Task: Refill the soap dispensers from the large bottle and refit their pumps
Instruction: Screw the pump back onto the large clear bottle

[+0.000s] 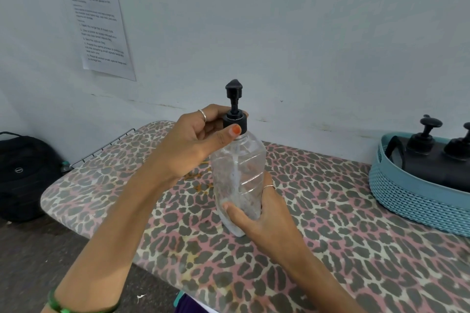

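I am watching the left hand (193, 145) pinching the black pump (234, 112) by its collar, thumb in front and fingers curled behind, at the neck of a clear dispenser bottle (237, 180). The right hand (262, 213) is gripping the lower body of that bottle, thumb across the front, and is holding it slightly tilted just above the leopard-print bench (330, 249), near the middle of my view. At three o'clock from the bottle, a blue basket (407, 201) is sitting on the bench holding black pump dispensers (432, 160). At nine o'clock, a black bag (25, 175) is lying beside the bench, and at eleven o'clock a printed sheet (96, 20) is hanging on the wall.
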Available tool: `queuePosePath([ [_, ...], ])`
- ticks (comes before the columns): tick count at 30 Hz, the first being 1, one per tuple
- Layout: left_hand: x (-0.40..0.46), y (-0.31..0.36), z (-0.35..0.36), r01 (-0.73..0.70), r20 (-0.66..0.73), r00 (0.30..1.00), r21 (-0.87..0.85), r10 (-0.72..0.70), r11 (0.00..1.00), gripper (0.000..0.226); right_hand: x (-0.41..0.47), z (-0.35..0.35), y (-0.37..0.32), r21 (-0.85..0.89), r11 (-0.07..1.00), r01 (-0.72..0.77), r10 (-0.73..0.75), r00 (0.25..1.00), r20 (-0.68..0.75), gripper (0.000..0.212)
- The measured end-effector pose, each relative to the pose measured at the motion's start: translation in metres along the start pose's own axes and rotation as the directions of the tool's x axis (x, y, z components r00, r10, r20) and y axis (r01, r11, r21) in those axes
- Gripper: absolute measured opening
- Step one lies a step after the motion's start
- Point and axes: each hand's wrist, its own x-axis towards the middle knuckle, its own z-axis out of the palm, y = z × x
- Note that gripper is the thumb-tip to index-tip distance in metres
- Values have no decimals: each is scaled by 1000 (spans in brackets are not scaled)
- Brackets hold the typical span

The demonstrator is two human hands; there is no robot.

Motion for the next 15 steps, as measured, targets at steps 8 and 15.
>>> queuePosePath([
  [8, 1, -4, 11, -37, -174, 984, -84, 22, 996, 34, 1, -1, -3, -3, 1000, 2, -2, 1000, 5, 67],
  [15, -1, -2, -1, -34, -56, 998, -69, 30, 997, 30, 0, -1, -4, -16, 1000, 6, -6, 1000, 11, 67],
])
